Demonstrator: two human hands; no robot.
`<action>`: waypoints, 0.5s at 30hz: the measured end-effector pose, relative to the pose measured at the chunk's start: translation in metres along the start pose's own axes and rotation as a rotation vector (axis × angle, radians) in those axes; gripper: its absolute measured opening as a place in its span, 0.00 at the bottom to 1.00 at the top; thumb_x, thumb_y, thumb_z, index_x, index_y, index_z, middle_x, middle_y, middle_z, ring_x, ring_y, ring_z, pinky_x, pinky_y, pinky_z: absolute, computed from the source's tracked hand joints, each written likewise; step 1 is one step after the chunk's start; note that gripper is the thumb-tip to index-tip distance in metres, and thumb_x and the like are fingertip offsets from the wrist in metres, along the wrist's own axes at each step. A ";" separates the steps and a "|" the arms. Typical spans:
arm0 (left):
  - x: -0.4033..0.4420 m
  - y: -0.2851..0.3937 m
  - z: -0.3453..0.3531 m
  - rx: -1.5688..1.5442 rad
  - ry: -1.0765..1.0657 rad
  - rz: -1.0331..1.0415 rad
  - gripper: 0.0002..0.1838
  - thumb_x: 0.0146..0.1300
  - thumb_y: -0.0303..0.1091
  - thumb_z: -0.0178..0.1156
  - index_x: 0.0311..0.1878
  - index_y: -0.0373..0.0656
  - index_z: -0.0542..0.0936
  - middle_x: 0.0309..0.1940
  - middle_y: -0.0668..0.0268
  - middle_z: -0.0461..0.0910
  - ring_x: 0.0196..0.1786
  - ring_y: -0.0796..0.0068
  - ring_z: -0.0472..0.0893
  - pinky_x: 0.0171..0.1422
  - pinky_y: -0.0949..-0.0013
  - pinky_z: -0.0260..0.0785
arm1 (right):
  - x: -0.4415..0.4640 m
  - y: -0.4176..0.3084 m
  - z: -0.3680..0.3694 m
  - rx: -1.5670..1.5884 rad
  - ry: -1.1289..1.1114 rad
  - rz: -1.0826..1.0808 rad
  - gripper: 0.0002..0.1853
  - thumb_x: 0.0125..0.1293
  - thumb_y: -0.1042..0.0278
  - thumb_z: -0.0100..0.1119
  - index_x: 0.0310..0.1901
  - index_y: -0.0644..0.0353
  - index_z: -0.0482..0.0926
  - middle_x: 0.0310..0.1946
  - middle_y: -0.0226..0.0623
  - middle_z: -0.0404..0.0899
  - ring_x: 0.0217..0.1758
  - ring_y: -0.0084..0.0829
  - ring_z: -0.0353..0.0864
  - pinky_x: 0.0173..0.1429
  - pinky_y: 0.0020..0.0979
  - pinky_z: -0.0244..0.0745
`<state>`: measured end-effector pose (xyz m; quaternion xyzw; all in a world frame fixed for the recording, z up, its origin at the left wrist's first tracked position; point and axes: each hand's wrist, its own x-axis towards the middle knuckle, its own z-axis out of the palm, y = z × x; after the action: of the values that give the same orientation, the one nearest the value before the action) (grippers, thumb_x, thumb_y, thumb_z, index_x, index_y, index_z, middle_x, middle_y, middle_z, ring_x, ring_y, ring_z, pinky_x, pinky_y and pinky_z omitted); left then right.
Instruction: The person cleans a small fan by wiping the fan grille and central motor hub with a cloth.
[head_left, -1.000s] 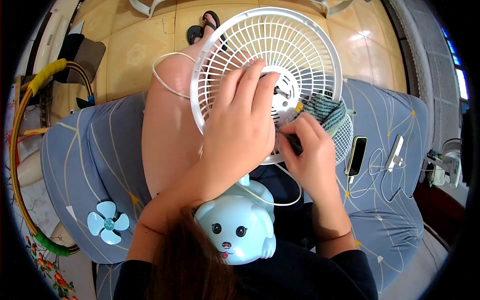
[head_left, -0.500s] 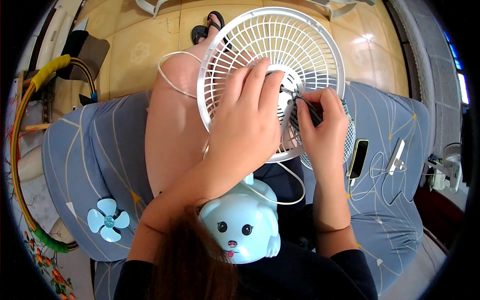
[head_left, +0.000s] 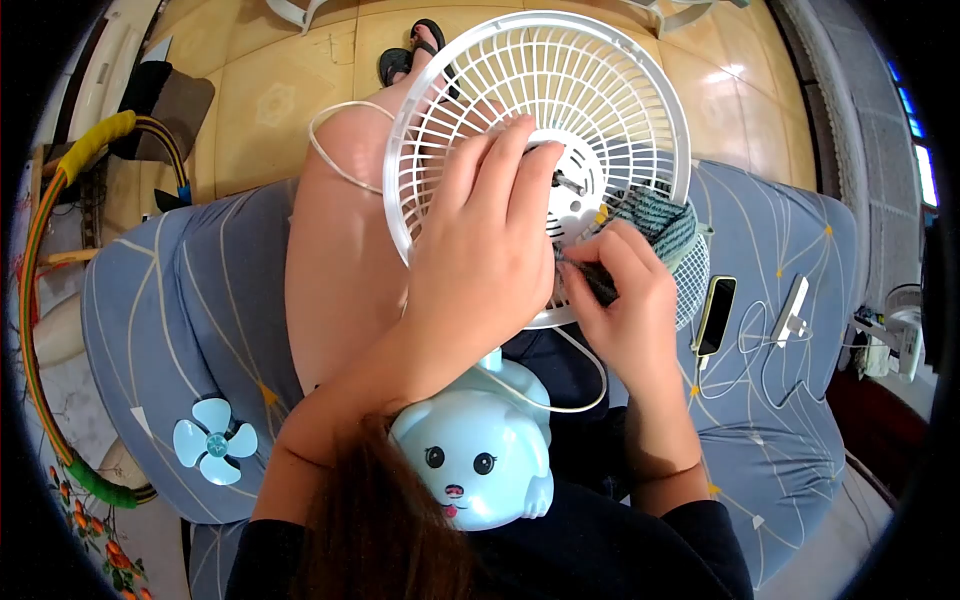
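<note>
Pinches striped cloth (head_left: 655,225) in the right hand (head_left: 628,290), below the shaft (head_left: 573,185) of the white fan guard (head_left: 590,100) ahead, with the left hand (head_left: 490,240) closer to it, across the hub (head_left: 591,160) in an unclear grip.

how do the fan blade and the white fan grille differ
The fan blade is light blue; the fan grille is white. The blade has four broad vanes; the grille has many thin ribs inside a round rim. The blade looks much smaller than the grille. The blade lies on the sofa; the left hand is over the grille. Both have a round centre.
</note>
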<state>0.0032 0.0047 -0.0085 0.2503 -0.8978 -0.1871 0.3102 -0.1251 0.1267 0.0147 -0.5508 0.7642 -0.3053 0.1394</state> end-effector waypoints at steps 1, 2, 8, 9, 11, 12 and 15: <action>0.001 0.001 -0.001 0.001 -0.004 -0.002 0.29 0.57 0.23 0.65 0.64 0.32 0.77 0.67 0.49 0.76 0.64 0.48 0.76 0.72 0.54 0.71 | 0.004 0.000 0.001 0.012 0.026 0.008 0.08 0.60 0.78 0.72 0.39 0.62 0.81 0.35 0.43 0.80 0.36 0.48 0.84 0.40 0.41 0.80; 0.002 0.001 -0.002 0.001 -0.008 -0.002 0.29 0.56 0.23 0.65 0.64 0.32 0.77 0.67 0.49 0.76 0.64 0.48 0.76 0.72 0.54 0.71 | 0.008 0.001 0.002 0.024 0.052 0.016 0.08 0.61 0.78 0.72 0.39 0.63 0.82 0.35 0.44 0.81 0.36 0.48 0.84 0.40 0.41 0.80; 0.002 0.000 -0.001 0.003 -0.014 -0.016 0.29 0.56 0.23 0.65 0.64 0.32 0.77 0.67 0.48 0.76 0.64 0.47 0.76 0.72 0.54 0.70 | 0.035 0.006 0.005 0.036 0.204 0.036 0.07 0.63 0.80 0.70 0.40 0.67 0.82 0.35 0.47 0.80 0.37 0.49 0.84 0.42 0.41 0.80; 0.002 0.000 -0.001 0.002 -0.015 -0.018 0.29 0.56 0.23 0.65 0.64 0.32 0.77 0.67 0.48 0.76 0.64 0.47 0.76 0.72 0.54 0.70 | 0.037 0.006 0.006 0.035 0.222 0.038 0.07 0.63 0.80 0.70 0.41 0.66 0.82 0.36 0.47 0.80 0.37 0.49 0.84 0.42 0.41 0.80; 0.002 0.000 -0.003 -0.001 -0.017 -0.024 0.29 0.56 0.23 0.65 0.64 0.32 0.77 0.67 0.48 0.76 0.64 0.47 0.75 0.72 0.54 0.70 | 0.035 0.004 0.009 0.028 0.241 0.035 0.07 0.63 0.80 0.70 0.41 0.66 0.82 0.36 0.46 0.80 0.37 0.49 0.84 0.42 0.41 0.80; 0.002 0.000 -0.002 0.001 -0.011 -0.021 0.29 0.56 0.23 0.65 0.64 0.32 0.77 0.67 0.49 0.76 0.64 0.47 0.75 0.72 0.54 0.70 | 0.033 0.003 0.010 0.025 0.251 0.035 0.07 0.63 0.79 0.70 0.41 0.66 0.82 0.36 0.46 0.80 0.37 0.49 0.84 0.42 0.41 0.80; 0.000 -0.001 -0.002 -0.004 0.000 -0.017 0.28 0.56 0.23 0.64 0.64 0.32 0.78 0.67 0.49 0.76 0.64 0.47 0.75 0.72 0.54 0.70 | 0.027 0.003 0.008 -0.002 0.184 0.005 0.08 0.63 0.79 0.71 0.42 0.64 0.82 0.37 0.44 0.80 0.36 0.48 0.84 0.40 0.40 0.80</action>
<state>0.0046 0.0035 -0.0079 0.2574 -0.8953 -0.1915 0.3091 -0.1329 0.1003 0.0101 -0.5186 0.7755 -0.3534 0.0686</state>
